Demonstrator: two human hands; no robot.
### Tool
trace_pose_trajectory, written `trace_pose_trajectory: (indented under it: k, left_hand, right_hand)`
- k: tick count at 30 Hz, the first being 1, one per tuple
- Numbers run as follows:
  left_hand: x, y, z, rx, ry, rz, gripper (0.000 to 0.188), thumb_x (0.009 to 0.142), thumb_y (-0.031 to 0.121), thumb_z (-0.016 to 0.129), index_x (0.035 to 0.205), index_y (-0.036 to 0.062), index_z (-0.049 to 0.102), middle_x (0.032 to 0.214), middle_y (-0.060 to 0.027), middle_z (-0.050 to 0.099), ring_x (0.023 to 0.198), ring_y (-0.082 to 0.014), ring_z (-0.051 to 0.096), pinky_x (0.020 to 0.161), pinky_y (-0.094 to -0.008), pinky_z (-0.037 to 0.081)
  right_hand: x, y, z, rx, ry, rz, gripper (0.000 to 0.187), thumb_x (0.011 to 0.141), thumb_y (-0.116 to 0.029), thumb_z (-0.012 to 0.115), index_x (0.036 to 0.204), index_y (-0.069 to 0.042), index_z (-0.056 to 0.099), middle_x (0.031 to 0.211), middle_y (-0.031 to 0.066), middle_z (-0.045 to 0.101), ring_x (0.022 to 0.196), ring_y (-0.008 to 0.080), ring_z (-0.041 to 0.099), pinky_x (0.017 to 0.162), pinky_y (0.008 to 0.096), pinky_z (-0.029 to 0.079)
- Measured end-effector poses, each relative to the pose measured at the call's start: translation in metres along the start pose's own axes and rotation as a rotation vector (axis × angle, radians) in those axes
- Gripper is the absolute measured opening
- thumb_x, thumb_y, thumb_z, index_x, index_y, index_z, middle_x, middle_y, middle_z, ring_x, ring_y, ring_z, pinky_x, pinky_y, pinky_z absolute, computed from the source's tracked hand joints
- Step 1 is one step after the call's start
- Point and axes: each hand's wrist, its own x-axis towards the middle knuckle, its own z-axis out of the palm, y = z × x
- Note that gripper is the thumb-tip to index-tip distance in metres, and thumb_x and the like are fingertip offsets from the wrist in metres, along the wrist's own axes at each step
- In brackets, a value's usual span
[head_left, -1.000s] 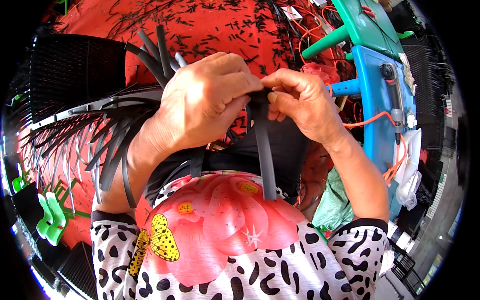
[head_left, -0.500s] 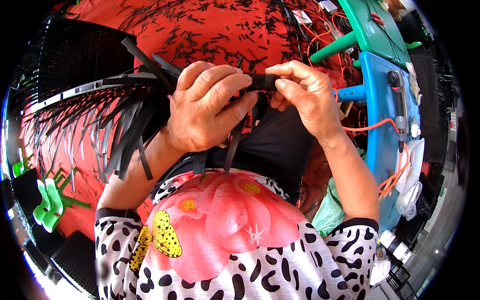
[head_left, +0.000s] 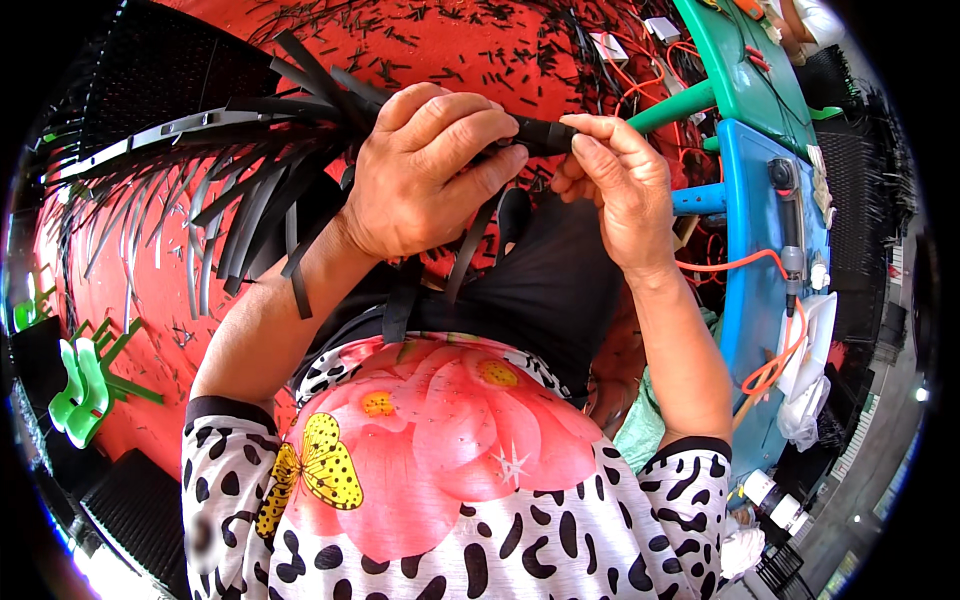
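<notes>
My left hand [head_left: 432, 172] is closed around a frame wrapped in black flat strips [head_left: 545, 136], its fingers curled over the top. At the right end of that dark piece, my right hand [head_left: 628, 185] pinches a black strip between thumb and fingertips, the other fingers bent below. Left of my left hand fans out a bunch of loose black strips [head_left: 255, 225], hanging along a long pale grey bar [head_left: 185, 128]. One strip dangles below my hands, over my dark trousers. Exactly how the strip runs around the frame is hidden by my fingers.
Short black offcuts litter the red floor [head_left: 430, 50]. On the right, a blue stool [head_left: 750, 330] holds a corded tool [head_left: 788, 215] with an orange cord; behind it is a green stool [head_left: 745, 75]. Black woven panels [head_left: 165, 85] stand left, near a green chair [head_left: 90, 395].
Both hands sit slightly higher relative to my body, still at the black strip. The whole view has shifted a little, and more of another person's arm shows at the upper right.
</notes>
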Motion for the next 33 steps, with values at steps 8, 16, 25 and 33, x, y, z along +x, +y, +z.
trace_pose_trajectory:
  k: [8, 16, 25, 33]
  left_hand:
    - [-0.003, -0.005, 0.000, 0.005, 0.029, -0.021, 0.025, 0.069, 0.012, 0.068, 0.094, 0.0073, 0.071, 0.103, -0.0090, 0.062, 0.095, -0.0280, 0.059, 0.081, -0.0430, 0.049]
    - [0.002, -0.009, 0.001, 0.025, 0.029, 0.002, 0.025, 0.067, 0.014, 0.064, 0.091, 0.0054, 0.069, 0.101, -0.0081, 0.059, 0.094, -0.0262, 0.058, 0.083, -0.0415, 0.047]
    - [0.003, -0.009, -0.004, -0.012, -0.011, 0.013, 0.034, 0.061, 0.012, 0.062, 0.093, -0.0002, 0.068, 0.102, -0.0126, 0.059, 0.092, -0.0311, 0.059, 0.079, -0.0421, 0.049]
    - [0.007, -0.005, -0.009, -0.077, -0.018, -0.026, 0.030, 0.062, 0.006, 0.063, 0.091, -0.0009, 0.067, 0.097, -0.0128, 0.061, 0.086, -0.0307, 0.060, 0.075, -0.0390, 0.050]
  right_hand:
    - [-0.004, 0.003, 0.005, -0.038, 0.072, -0.117, 0.026, 0.089, -0.010, 0.063, 0.113, 0.000, 0.060, 0.081, 0.0021, 0.062, 0.069, 0.0078, 0.062, 0.060, 0.0200, 0.048]
    - [-0.009, 0.006, -0.003, -0.067, 0.104, -0.122, 0.027, 0.089, -0.008, 0.064, 0.113, 0.001, 0.059, 0.081, 0.0005, 0.059, 0.071, 0.0069, 0.060, 0.062, 0.0202, 0.048]
    - [0.004, 0.000, 0.005, -0.363, 0.150, -0.436, 0.028, 0.082, -0.005, 0.070, 0.108, 0.001, 0.063, 0.098, 0.0083, 0.063, 0.085, 0.0136, 0.062, 0.068, 0.0240, 0.051]
    - [0.002, 0.009, 0.008, -0.388, 0.159, -0.381, 0.027, 0.081, -0.010, 0.071, 0.106, -0.001, 0.065, 0.100, 0.0083, 0.065, 0.084, 0.0135, 0.062, 0.065, 0.0241, 0.048]
